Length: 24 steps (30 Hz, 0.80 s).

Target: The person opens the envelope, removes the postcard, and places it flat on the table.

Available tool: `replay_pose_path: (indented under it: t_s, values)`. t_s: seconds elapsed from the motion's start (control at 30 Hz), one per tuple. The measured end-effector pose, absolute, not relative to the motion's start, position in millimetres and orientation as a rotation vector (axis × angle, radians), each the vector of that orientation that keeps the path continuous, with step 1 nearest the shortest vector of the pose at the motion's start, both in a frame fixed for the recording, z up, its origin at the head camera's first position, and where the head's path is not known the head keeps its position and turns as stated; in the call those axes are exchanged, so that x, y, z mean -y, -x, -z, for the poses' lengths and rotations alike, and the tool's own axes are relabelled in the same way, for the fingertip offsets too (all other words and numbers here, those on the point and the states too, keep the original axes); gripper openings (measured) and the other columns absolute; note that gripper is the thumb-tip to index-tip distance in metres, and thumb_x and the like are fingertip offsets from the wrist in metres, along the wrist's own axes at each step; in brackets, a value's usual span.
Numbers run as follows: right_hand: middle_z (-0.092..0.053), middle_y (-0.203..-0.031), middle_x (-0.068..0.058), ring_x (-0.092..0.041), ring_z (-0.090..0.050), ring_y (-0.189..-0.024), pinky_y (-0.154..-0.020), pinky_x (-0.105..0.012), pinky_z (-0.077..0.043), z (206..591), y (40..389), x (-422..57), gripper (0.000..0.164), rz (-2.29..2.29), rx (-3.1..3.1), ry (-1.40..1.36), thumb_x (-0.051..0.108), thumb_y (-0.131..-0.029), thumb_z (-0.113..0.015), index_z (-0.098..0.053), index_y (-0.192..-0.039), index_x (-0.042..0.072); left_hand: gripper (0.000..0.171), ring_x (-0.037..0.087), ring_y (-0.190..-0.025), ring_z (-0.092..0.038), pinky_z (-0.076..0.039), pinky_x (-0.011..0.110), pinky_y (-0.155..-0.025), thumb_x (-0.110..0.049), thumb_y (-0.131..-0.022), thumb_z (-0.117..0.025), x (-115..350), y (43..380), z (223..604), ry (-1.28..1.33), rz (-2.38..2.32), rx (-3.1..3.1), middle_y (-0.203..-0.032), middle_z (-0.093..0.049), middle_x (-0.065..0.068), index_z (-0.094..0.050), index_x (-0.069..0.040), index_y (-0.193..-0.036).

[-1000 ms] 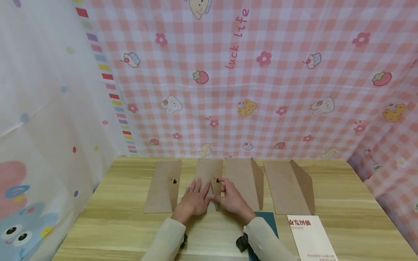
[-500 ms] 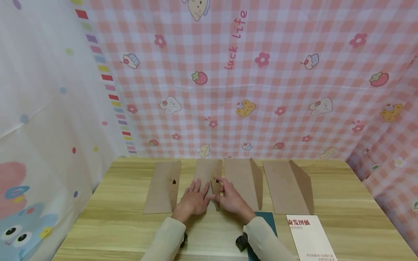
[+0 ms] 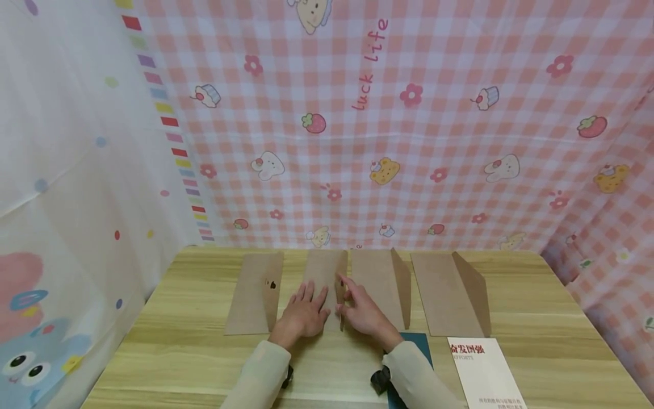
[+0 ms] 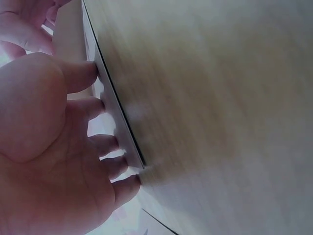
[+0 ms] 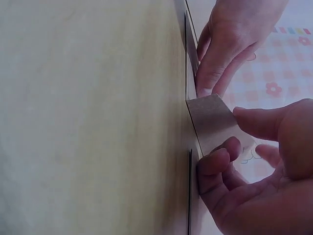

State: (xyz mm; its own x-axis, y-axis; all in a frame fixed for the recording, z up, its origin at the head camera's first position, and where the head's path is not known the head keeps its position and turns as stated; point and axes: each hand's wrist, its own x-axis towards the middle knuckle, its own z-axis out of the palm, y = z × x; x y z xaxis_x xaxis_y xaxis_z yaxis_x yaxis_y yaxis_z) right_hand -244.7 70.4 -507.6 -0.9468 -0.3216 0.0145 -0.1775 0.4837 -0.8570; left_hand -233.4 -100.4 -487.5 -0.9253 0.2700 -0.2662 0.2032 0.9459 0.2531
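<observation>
Several brown paper envelopes lie in a row across the table, flaps to the right. My left hand [image 3: 302, 316] rests flat, fingers spread, on the body of the second envelope from the left [image 3: 324, 266]. At that envelope's raised flap [image 5: 215, 120] is my right hand [image 3: 364, 311], thumb on the left side and curled fingers on the right, holding it upright. In the head view the right index finger lies along the flap's dark print. The left wrist view shows the left fingertips [image 4: 128, 186] pressing along the thin paper; the right hand partly appears at its upper left.
To the left lies another envelope [image 3: 250, 295] with dark print on its flap. Two more, a third envelope [image 3: 375, 284] and a fourth envelope [image 3: 444, 292], have raised flaps. A white card with red lettering [image 3: 485, 369] and a dark teal item [image 3: 421, 346], partly under the right forearm, lie nearer.
The second envelope's flap has become more upright and shows less of its print. The right index finger has straightened against it, and the right thumb has shifted slightly rightward. The left hand stays put.
</observation>
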Motion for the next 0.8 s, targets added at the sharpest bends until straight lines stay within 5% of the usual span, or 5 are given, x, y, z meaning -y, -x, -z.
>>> replay_pose_path:
  t_s: [0.2,0.4,0.8]
  values:
    - [-0.053,-0.118,-0.019,-0.031,-0.051,-0.110,-0.099,-0.054,-0.042,509,244,-72,0.066,1.458,-2.605,0.501,-0.003,-0.092,-0.061,-0.038,-0.153,0.010,0.056,0.038,-0.151,-0.014,-0.021,0.054,-0.119,-0.036,-0.105,-0.042,101,233,489,-0.357,-0.318,-2.810,-0.163,-0.018,0.020,-0.033,-0.014,-0.156]
    - [-0.054,-0.106,-0.017,-0.022,-0.050,-0.086,-0.076,-0.037,-0.045,508,243,-73,0.061,1.377,-2.690,0.482,0.002,-0.091,-0.063,-0.045,-0.149,0.009,0.056,0.038,-0.151,-0.015,-0.022,0.054,-0.119,-0.036,-0.105,-0.043,101,233,490,-0.360,-0.328,-2.817,-0.163,-0.018,0.021,-0.033,-0.013,-0.156]
    - [-0.057,-0.082,-0.004,-0.015,-0.053,-0.071,-0.060,-0.026,-0.043,491,243,-88,0.042,1.482,-2.669,0.253,0.005,-0.093,-0.060,-0.056,-0.134,-0.008,0.056,0.039,-0.151,-0.015,-0.021,0.054,-0.119,-0.034,-0.105,-0.044,101,234,492,-0.363,-0.365,-2.830,-0.162,-0.020,0.023,-0.035,-0.011,-0.155]
